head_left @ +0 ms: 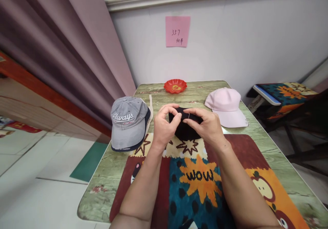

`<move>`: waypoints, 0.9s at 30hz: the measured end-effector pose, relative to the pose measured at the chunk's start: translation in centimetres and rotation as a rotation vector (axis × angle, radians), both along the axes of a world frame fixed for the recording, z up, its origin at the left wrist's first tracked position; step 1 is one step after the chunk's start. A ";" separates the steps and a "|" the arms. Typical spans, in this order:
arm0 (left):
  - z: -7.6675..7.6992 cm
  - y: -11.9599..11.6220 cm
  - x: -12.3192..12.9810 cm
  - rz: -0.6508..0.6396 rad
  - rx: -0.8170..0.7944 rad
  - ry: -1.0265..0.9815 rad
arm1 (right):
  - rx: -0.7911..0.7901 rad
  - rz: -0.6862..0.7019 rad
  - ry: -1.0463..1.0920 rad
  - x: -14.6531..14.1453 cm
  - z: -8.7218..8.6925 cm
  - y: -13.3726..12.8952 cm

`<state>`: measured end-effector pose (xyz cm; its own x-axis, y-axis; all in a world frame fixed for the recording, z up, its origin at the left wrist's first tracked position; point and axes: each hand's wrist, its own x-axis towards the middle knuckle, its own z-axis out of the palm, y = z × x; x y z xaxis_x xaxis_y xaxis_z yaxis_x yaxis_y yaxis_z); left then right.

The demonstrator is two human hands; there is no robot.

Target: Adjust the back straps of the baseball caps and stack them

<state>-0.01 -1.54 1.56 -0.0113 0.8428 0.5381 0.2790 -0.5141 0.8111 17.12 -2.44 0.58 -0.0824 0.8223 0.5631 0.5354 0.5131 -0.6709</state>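
Note:
Both hands meet around a black cap (186, 130) at the middle of the table, over the far edge of a colourful mat. My left hand (165, 123) pinches the cap's upper left part between thumb and fingers. On the other side my right hand (206, 122) grips its upper right part, with a small pale mark showing near the fingertips. Left of my hands lies a grey cap (128, 119) with "Always" on it, stacked over a dark navy cap (148, 117). A pale pink cap (227, 102) rests to the right, its brim toward me.
A red scalloped dish (175, 86) stands at the back of the green wood-patterned table (97, 194). The printed mat (176, 188) lies under my forearms. A pink note (177, 31) is on the wall, a curtain (102, 34) hangs at left, and a stool (287, 95) stands at right.

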 end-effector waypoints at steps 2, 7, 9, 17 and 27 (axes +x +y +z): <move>-0.1 0.3 -0.5 -0.004 -0.053 -0.066 | -0.025 0.004 0.002 0.2 0.2 0.0; 0.0 0.6 -1.3 -0.049 -0.171 -0.237 | -0.041 0.019 0.019 0.6 0.4 0.1; 0.3 0.5 -1.2 -0.108 -0.227 -0.259 | -0.036 0.042 0.035 0.5 0.3 0.1; -0.1 0.4 -0.6 -0.209 -0.451 -0.038 | -0.095 0.117 0.027 0.6 0.1 0.2; -0.4 0.8 -1.0 -0.186 -0.452 -0.160 | -0.041 -0.034 0.187 3.0 1.9 -0.7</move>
<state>-0.99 -0.75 1.18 0.1087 0.9863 0.1237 0.0700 -0.1317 0.9888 20.12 -3.16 2.44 0.0488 0.8456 0.5316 0.4165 0.4665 -0.7803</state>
